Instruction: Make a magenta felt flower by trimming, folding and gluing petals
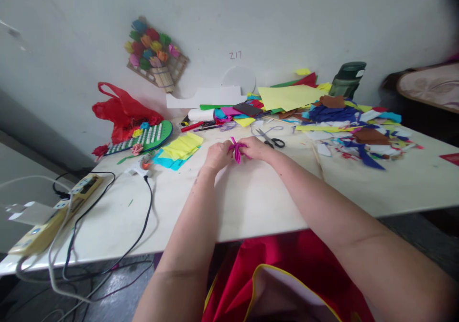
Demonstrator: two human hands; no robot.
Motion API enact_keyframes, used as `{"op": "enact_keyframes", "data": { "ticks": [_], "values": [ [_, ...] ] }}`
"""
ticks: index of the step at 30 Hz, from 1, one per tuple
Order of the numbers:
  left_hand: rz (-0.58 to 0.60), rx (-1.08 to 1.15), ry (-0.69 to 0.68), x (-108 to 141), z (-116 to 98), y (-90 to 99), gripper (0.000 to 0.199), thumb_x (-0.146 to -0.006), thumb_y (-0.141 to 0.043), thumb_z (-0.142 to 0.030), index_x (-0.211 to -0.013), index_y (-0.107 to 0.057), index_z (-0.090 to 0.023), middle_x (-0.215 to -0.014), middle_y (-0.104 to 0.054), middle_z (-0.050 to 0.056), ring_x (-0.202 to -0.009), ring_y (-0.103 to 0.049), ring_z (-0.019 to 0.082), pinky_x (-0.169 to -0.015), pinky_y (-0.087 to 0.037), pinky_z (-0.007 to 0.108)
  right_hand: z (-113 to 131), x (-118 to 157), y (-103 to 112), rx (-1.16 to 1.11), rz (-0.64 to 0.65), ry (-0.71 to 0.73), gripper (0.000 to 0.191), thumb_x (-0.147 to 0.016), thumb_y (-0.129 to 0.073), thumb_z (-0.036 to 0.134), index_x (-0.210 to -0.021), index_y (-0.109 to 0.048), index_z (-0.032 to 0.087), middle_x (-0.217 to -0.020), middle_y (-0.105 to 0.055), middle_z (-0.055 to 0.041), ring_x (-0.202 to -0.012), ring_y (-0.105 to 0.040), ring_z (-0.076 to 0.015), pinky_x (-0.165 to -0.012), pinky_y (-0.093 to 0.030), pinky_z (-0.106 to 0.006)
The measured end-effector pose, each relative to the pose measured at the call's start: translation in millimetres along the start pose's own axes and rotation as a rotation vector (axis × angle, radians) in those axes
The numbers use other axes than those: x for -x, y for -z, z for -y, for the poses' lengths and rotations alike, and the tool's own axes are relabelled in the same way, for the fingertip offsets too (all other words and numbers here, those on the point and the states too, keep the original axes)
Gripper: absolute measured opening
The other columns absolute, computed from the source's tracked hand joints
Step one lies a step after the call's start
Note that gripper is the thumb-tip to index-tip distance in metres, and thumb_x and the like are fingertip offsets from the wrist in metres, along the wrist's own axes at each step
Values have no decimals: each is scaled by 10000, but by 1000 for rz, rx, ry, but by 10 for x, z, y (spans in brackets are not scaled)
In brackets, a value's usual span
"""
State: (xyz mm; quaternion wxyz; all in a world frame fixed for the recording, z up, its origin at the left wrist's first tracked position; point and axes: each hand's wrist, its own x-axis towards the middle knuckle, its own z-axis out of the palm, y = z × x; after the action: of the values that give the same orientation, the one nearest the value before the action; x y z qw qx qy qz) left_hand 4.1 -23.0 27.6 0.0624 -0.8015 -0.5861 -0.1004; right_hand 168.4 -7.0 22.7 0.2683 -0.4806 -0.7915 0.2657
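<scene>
Between my two hands, above the middle of the white table (247,202), is a gathered piece of magenta crepe paper (237,152) with its ends fanning up and down. My left hand (219,154) pinches it from the left, fingers closed. From the other side my right hand (254,148) grips it too, with fingers curled together. Black-handled scissors (274,142) lie just beyond my right hand. Yellow paper sheets (182,146) rest on blue paper (175,162) to the left of my left hand.
A glue gun (140,166) trails a black cord toward a power strip (57,216) at left. Behind it are a green board with white pieces (152,138) and a red plastic bag (122,109). Paper scraps (373,135) and a dark green bottle (347,80) occupy the right.
</scene>
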Motion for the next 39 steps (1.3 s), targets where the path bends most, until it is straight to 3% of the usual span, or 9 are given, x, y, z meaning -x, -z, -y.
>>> {"op": "enact_keyframes", "data": {
  "ticks": [4,13,22,39],
  "values": [
    [-8,-31,32,6,-41,12,297,-897,-404,-288,-1051,-631,-173,-941,-707,124,-923,-661,260,-740,-452,313,-15,-32,-13,173,-44,72,192,-842,-521,205,-873,-694,129,-738,-689,-38,-659,-569,-117,-625,-371,-209],
    [-68,-43,56,-7,-100,-32,286,-871,-414,-253,-1037,-637,-186,-899,-710,111,-904,-667,258,-731,-446,312,-13,-65,-75,361,-124,44,278,-868,-458,219,-946,-711,133,-911,-728,-108,-827,-627,-175,-663,-367,-237],
    [19,-25,2,16,-70,11,332,-866,-394,-279,-1064,-646,-192,-977,-713,121,-938,-661,267,-767,-463,334,-15,-44,-42,432,-51,54,287,-870,-461,231,-1007,-701,155,-998,-726,-102,-893,-641,-185,-702,-377,-238],
    [-2,3,5,7,-32,3,341,-844,-414,-277,-990,-710,-190,-947,-722,124,-914,-663,249,-776,-464,319,44,-16,-24,516,5,64,293,-876,-449,242,-1009,-702,176,-1013,-723,-104,-926,-645,-201,-698,-372,-257]
  ]
}}
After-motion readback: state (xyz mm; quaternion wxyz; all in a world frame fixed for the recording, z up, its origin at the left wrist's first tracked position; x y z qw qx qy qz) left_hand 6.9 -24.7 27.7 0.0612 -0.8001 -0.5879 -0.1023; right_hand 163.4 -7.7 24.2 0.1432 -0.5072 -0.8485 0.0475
